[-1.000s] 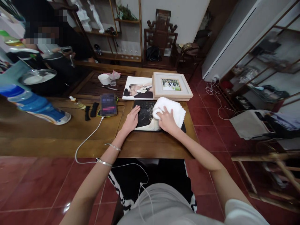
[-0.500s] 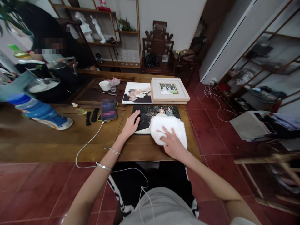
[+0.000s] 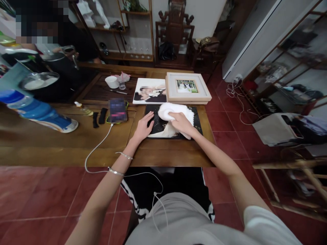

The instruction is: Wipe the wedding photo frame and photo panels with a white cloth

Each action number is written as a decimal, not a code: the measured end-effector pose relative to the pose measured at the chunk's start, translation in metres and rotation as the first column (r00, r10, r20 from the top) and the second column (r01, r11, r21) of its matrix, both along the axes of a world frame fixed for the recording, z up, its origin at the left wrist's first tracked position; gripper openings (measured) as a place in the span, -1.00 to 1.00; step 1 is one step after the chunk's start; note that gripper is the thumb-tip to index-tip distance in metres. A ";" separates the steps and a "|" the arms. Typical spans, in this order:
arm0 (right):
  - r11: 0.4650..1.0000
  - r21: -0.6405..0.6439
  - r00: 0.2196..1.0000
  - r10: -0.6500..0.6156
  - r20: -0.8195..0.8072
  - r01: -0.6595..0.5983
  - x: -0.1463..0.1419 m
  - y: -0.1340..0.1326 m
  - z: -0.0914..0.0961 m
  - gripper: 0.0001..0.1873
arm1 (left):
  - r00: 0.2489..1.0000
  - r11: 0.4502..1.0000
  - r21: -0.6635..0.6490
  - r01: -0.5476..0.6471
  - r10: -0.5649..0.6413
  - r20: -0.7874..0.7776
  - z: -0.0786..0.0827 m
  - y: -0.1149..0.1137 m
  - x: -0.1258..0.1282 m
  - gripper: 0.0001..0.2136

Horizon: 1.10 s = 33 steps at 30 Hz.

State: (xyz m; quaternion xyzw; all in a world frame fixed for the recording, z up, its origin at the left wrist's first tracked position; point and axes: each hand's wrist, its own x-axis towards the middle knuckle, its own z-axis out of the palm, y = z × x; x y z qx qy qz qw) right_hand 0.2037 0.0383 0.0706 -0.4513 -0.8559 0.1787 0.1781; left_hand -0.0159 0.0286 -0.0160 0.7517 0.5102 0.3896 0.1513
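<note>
A dark photo panel [image 3: 166,132] lies flat on the wooden table in front of me, with a pale dress trailing across its lower part. On its left edge rests my left hand [image 3: 144,127], fingers stretched out and nothing in them. My right hand [image 3: 182,124] grips a fluffy white cloth [image 3: 171,108] and presses it onto the panel's upper middle. The cloth and hand hide much of the picture. Just behind the panel are a white-edged photo board [image 3: 150,98] and a light wooden picture frame [image 3: 171,87] lying on another one.
Left of the panel lie a charging phone [image 3: 118,110], a small dropper bottle [image 3: 84,108] and a large blue-labelled bottle [image 3: 48,114]. A white cable [image 3: 95,143] runs off the table edge. A white cup [image 3: 111,82] stands farther back. Another person sits across at the far left.
My right hand has moved the cloth up and left across the panel, baring its lower right. My left hand stays on the left edge. The view has tilted down slightly.
</note>
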 end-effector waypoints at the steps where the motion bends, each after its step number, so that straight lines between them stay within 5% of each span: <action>1: 1.000 0.000 1.000 0.018 -0.014 -0.018 -0.014 0.011 0.002 -0.69 | 1.000 1.000 -0.006 -0.005 0.005 -0.002 0.000 0.000 0.000 -0.65; 6: 0.991 0.001 0.989 0.137 -0.056 -0.137 -0.075 0.050 0.001 -0.61 | 0.999 0.999 -0.014 -0.030 0.030 -0.018 0.002 0.000 0.000 -0.68; 9: 0.991 0.005 0.991 0.132 -0.005 -0.132 -0.078 0.049 -0.005 -0.58 | 0.999 0.999 -0.017 -0.027 0.027 -0.020 0.005 -0.002 0.001 -0.69; 15: 0.995 0.043 0.996 0.085 0.040 -0.087 -0.007 0.018 -0.018 -0.59 | 1.000 1.000 0.003 -0.017 0.017 0.010 0.005 -0.003 0.002 -0.68; 22: 0.988 0.124 0.983 -0.111 0.147 0.093 0.091 -0.002 -0.030 -0.55 | 1.000 1.000 0.017 -0.013 0.013 0.020 0.002 -0.002 -0.001 -0.69; 25: 0.986 0.145 0.981 -0.106 0.164 0.082 0.103 -0.026 -0.036 -0.53 | 1.000 0.999 0.027 -0.017 0.016 0.026 0.002 -0.003 -0.002 -0.69; 33: 0.980 0.107 0.979 0.150 0.141 -0.165 0.094 -0.125 -0.035 -0.61 | 1.000 1.000 0.024 -0.004 0.004 0.020 0.002 -0.003 -0.002 -0.68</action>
